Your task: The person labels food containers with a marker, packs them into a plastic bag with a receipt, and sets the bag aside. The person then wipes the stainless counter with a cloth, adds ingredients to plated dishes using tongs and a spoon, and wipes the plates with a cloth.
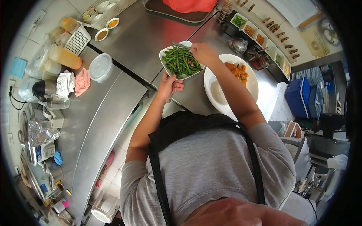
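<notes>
A white square-sided bowl full of green beans with small brownish bits is in front of me at the steel counter. My left hand grips its near edge, thumb on the rim and the other fingers curled below. Over the bowl's right side, my right hand is closed on a thin grey metal utensil reaching across the beans. Whether it is tongs or a spoon I cannot tell. Beneath my right forearm stands a large white dish with orange-coloured food in it.
A black rack with white trays of chopped garnishes runs along the right. Two small sauce bowls sit at the upper left, near a lidded plastic tub. A dark tray with something red lies at the back.
</notes>
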Tool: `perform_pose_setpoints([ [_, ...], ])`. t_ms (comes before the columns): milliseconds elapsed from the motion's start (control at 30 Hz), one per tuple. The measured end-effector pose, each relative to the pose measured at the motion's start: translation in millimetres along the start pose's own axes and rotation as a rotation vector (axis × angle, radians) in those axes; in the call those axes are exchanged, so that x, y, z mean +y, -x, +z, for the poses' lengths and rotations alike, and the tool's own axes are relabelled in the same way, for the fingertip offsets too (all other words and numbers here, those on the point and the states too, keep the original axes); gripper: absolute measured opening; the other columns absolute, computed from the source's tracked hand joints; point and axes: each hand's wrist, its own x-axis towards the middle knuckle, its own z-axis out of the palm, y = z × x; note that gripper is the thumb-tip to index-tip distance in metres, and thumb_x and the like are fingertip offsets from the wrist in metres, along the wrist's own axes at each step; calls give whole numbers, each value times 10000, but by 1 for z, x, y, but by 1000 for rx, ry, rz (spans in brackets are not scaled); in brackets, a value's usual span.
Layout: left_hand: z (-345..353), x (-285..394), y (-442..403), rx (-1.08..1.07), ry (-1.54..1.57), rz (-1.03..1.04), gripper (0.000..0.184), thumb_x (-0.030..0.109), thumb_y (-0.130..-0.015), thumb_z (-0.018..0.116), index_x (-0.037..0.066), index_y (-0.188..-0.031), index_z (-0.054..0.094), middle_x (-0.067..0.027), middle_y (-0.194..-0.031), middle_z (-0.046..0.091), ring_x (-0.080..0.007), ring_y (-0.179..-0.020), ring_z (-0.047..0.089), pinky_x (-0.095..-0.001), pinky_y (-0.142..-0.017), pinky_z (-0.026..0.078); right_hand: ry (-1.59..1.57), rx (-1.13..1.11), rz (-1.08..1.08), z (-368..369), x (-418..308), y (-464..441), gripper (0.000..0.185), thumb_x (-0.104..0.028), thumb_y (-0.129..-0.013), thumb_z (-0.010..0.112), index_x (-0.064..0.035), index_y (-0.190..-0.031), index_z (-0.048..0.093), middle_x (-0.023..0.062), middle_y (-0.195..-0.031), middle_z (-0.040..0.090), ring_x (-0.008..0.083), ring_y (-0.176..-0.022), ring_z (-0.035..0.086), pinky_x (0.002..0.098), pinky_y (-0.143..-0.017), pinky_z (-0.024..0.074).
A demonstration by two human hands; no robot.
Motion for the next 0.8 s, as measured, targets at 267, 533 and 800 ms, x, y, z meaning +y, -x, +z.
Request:
perform_pose_setpoints([
  [267, 0, 1, 0, -33, 2, 7, 267, 164, -838, 410, 82, -1050, 270, -137, -757, 530, -214, -593, 566, -314, -519, 498, -46, 174, -87, -70, -2, 34, 228, -265, -750, 481, -120, -889, 589, 118, -763, 592, 286, -728, 566, 375, -653, 437],
  [533, -1, 2, 0, -33, 6, 4, 270, 162, -840, 414, 77, -1051, 268, -131, -748, 532, -208, -595, 564, -309, -520, 498, 96, 53, -84, -30, 11, 31, 237, -265, -764, 442, -123, -887, 585, 100, -815, 594, 288, -766, 564, 384, -696, 439],
  [800, 0, 0, 0, -25, 5, -3, 255, 168, -841, 410, 73, -1032, 270, -128, -753, 530, -204, -598, 563, -307, -523, 497, 398, 6, -34, -41, 19, 14, 190, -235, -767, 448, -101, -832, 566, 112, -792, 596, 279, -747, 577, 402, -655, 444],
])
